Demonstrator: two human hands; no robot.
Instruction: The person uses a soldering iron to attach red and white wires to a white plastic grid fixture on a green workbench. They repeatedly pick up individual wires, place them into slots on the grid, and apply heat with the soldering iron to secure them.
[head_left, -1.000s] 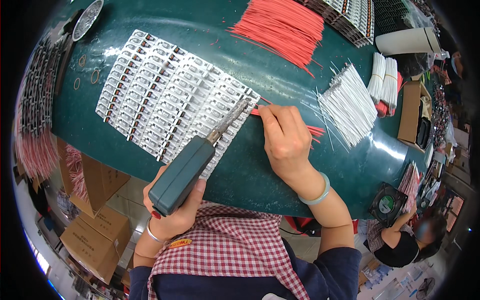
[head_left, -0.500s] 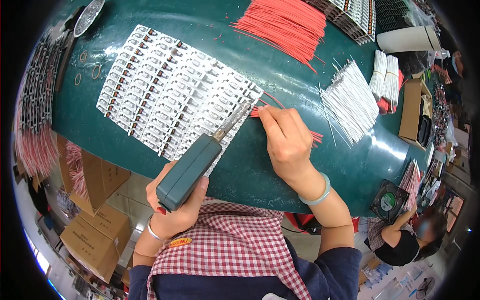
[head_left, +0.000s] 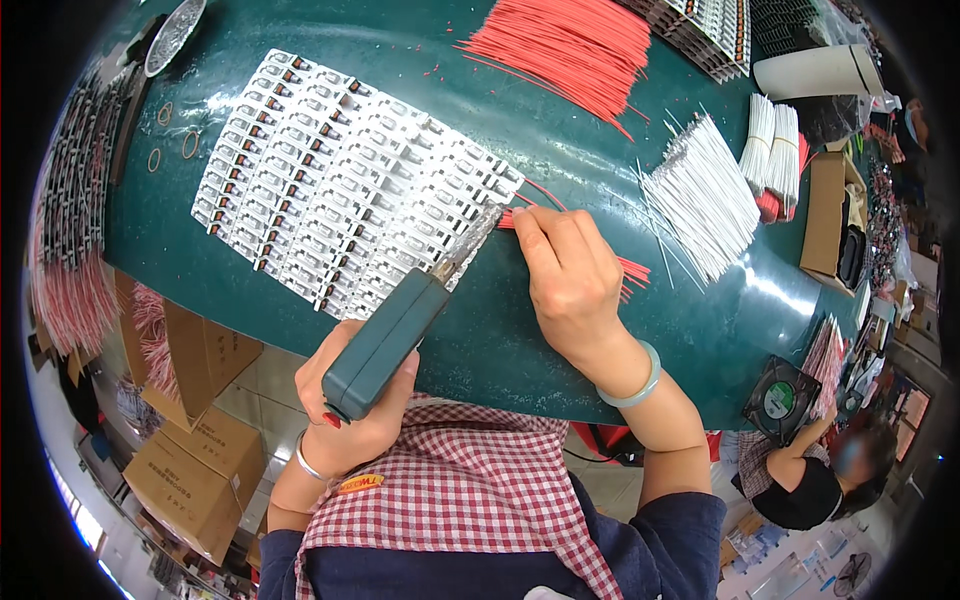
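Observation:
My left hand [head_left: 362, 435] is wrapped round a dark green soldering gun [head_left: 387, 343]. Its silvery tip points up and right, at the right edge of a panel of white parts [head_left: 345, 185] set in rows. Some rows carry dark and orange pieces. Beside that edge my right hand [head_left: 578, 288] is closed in a pinch, thumb and forefinger on a red wire [head_left: 507, 219]. Just where the wire meets the panel is too small to make out. More loose red wires [head_left: 634, 272] stick out from beneath the right hand.
A large bundle of red wires [head_left: 570, 58] lies on the green table at the back. White wires [head_left: 704, 200] are heaped to the right, with a cardboard box [head_left: 826, 215] beyond. Stacked panels [head_left: 715, 45] stand back right. A co-worker [head_left: 800, 480] sits at the lower right.
The soldering gun has shifted slightly right and up, its tip still at the panel's edge. My right hand has edged slightly left, still pinching.

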